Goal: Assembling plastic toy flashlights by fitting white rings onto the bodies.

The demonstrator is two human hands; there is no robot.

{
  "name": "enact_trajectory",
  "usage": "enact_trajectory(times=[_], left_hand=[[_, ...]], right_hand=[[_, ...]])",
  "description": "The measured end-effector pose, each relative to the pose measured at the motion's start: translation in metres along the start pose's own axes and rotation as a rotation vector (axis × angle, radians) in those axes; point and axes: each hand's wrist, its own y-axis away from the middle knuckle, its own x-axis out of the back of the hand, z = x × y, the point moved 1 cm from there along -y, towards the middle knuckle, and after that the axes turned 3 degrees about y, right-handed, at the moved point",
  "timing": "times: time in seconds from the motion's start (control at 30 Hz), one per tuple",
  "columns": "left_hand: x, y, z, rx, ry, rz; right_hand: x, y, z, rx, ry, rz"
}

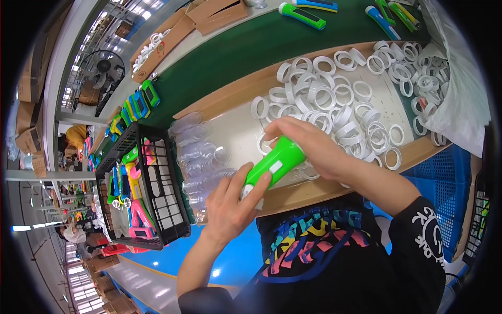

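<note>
A green flashlight [278,158] with a white switch lies slanted between my hands, above the cardboard tray [219,100]. Around its lower left end, my left hand [230,203] is closed with fingers and thumb. My right hand [312,147] curls over the wider upper right end; its palm side and whatever sits at that end are hidden. White plastic rings [324,98] lie in a loose heap just beyond my right hand. Clear plastic cups [194,137], nested in rows, rest at the tray's left side, close to my left hand.
A black crate [166,193] of colourful flashlights stands left of the tray. Several flashlights lie on the green belt [219,68], others at its far right [384,22]. An open carton [157,52] holds white parts. A plastic bag [465,104] and blue crate [436,183] flank the right.
</note>
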Motion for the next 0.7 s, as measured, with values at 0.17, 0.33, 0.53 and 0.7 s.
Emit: enact_trajectory(times=[0.17, 0.33, 0.53, 0.7], left_hand=[[0.016, 0.029, 0.003, 0.169, 1.168, -0.163], [0.041, -0.001, 0.008, -0.119, 0.236, -0.016], [0.012, 0.001, 0.006, -0.058, 0.143, 0.102], [-0.031, 0.032, 0.026, 0.784, 1.779, 0.062]], right_hand=[[-0.012, 0.04, -0.033, 0.997, 0.79, -0.314], [-0.018, 0.037, -0.037, 0.364, 0.609, 0.014], [-0.007, 0.005, -0.009, -0.028, -0.156, 0.004], [0.013, 0.018, -0.006, 0.113, -0.125, -0.1]])
